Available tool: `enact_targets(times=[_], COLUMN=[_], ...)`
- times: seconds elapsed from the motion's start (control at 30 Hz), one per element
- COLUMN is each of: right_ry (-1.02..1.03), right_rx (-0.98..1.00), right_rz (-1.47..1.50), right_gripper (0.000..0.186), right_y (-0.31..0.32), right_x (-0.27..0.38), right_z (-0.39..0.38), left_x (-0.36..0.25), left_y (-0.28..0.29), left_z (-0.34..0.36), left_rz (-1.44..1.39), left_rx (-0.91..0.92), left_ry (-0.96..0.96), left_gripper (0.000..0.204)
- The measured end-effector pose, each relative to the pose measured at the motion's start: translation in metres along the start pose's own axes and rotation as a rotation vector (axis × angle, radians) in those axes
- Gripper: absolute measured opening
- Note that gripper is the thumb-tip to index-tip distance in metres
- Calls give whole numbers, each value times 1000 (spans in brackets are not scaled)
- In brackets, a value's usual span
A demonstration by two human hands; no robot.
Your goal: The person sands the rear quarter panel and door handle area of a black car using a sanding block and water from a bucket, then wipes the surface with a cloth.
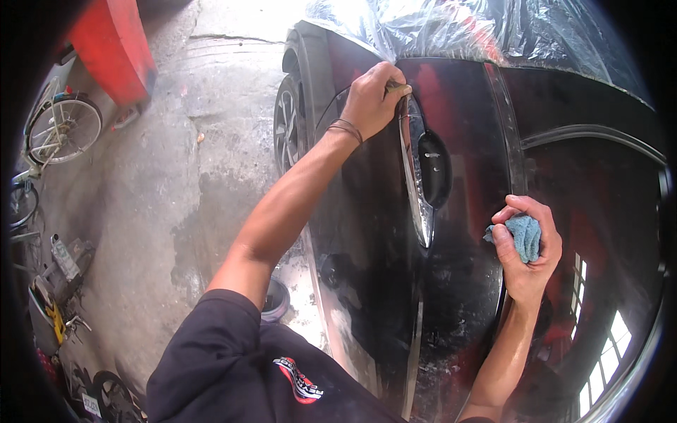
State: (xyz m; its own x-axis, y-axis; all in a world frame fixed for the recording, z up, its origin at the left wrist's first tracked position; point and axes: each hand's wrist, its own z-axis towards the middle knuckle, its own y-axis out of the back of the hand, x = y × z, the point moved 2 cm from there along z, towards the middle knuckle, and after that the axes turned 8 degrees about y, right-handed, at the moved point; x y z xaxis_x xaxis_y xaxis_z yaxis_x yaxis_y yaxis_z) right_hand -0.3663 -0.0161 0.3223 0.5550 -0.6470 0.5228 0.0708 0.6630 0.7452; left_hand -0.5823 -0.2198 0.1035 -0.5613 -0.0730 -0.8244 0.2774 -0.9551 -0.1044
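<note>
My left hand [375, 97] is closed in a pinch at the far end of the chrome-trimmed door handle [414, 166] of a black car. A sliver of something dark shows between its thumb and fingers, too small to name. In my right hand [537, 254] a crumpled blue cloth [525, 237] is gripped, close to the door's edge beside the window. Beside the handle lies its dark oval recess [435, 168]. The black door panel [465, 282] has whitish smears and wet-looking spots on its lower part.
Clear plastic sheeting [451, 32] covers the car's far part. A wheel [288, 123] stands left of the door. On the concrete floor [155, 190] a bucket [276, 299] sits near my left elbow. Bicycles [65, 130] and a red object [113, 49] are at the left.
</note>
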Motion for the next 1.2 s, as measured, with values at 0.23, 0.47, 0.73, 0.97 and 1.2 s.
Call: enact_targets(times=[0.23, 0.47, 0.73, 0.97, 1.2], right_ry=[4, 61, 194, 181, 244], right_rx=[0, 18, -11, -15, -52], right_rz=[4, -13, -77, -126, -148], right_gripper=[41, 36, 37, 35, 31], right_y=[2, 12, 20, 26, 23], right_x=[0, 14, 32, 18, 22], right_z=[-4, 12, 23, 7, 13], left_x=[9, -42, -47, -102, -45], left_y=[14, 43, 45, 5, 10], left_z=[-16, 16, 84, 52, 68], left_rz=[301, 245, 247, 616, 522], left_rx=[110, 62, 71, 103, -2], left_ry=[-41, 577, 703, 948, 1056], left_gripper=[15, 25, 36, 60, 64])
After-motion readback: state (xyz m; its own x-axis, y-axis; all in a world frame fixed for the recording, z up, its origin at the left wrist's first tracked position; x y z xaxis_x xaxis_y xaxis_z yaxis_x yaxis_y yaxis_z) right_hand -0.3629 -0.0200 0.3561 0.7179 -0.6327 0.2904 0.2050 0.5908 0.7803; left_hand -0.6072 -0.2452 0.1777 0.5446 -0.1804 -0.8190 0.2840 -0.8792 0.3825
